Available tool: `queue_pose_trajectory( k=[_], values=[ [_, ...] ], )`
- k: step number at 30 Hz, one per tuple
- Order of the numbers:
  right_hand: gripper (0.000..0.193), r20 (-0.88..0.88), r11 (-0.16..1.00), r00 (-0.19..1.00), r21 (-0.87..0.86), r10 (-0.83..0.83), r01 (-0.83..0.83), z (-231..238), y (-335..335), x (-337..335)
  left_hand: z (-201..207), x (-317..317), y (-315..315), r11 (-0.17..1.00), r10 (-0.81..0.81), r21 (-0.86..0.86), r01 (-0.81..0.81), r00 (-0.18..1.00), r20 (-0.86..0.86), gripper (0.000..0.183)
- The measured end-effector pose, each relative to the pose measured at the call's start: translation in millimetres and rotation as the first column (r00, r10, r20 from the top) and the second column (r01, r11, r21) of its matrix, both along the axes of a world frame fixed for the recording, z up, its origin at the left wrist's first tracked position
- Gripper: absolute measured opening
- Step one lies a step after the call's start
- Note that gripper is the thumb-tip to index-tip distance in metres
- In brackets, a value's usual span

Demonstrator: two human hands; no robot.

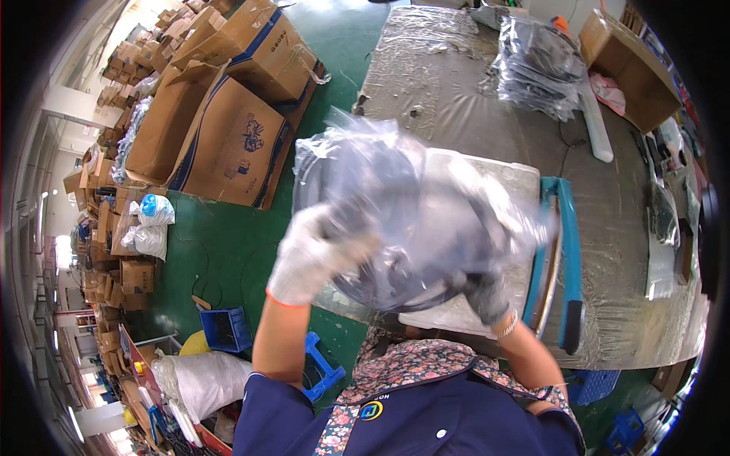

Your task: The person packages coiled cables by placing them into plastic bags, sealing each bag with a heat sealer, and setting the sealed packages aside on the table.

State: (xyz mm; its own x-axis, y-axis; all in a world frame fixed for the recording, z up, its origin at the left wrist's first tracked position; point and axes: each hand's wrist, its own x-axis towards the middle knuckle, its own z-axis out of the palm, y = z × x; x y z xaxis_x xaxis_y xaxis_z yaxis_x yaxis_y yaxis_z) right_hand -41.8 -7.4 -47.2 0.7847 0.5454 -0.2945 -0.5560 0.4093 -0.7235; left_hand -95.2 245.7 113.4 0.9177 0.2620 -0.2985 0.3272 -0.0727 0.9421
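Note:
A clear plastic bag with a black, round, coiled-looking thing inside is held up in front of me, smeared by motion. My left hand, in a white glove with an orange cuff edge, grips the bag's left side. At its lower right side, my right hand, in a dark grey glove, holds the bag's edge, its fingers partly blurred. Beneath the bag lies a pale flat board. Just right of the board stands a teal-framed device with a long bar.
The worktable has a worn plastic cover. On it are stacked bagged black items, a white roll and an open carton. Large cartons stand on the green floor at left, near a blue crate and a blue stool.

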Motion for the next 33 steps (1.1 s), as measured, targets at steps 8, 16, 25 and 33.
queue_pose_trajectory(
  k=[8, 16, 25, 33],
  values=[
    [0.086, 0.402, 0.279, 0.487, -0.910, 0.775, 0.308, 20.4, 159.8, 98.9, -81.0, 2.8, 177.6, 0.721, 0.079, 0.629, 0.291, 0.867, -0.492, 0.060],
    [0.062, 0.496, 0.252, 0.237, -0.729, 0.836, 0.636, 25.9, 242.6, 55.9, -104.2, 45.0, 156.4, 0.314, -0.546, 0.949, -0.037, 0.810, 0.212, 0.048],
    [0.056, 0.403, 0.149, 0.343, -0.804, 0.849, 0.576, 14.6, 255.0, 49.0, -154.6, 48.8, 151.9, 0.410, -0.539, 0.912, -0.015, 0.802, 0.256, 0.037],
    [0.054, 0.449, 0.199, 0.332, -0.793, 0.829, 0.575, 15.7, 252.2, 48.5, -152.1, 52.1, 148.6, 0.396, -0.543, 0.917, -0.039, 0.796, 0.268, 0.036]
  ],
)
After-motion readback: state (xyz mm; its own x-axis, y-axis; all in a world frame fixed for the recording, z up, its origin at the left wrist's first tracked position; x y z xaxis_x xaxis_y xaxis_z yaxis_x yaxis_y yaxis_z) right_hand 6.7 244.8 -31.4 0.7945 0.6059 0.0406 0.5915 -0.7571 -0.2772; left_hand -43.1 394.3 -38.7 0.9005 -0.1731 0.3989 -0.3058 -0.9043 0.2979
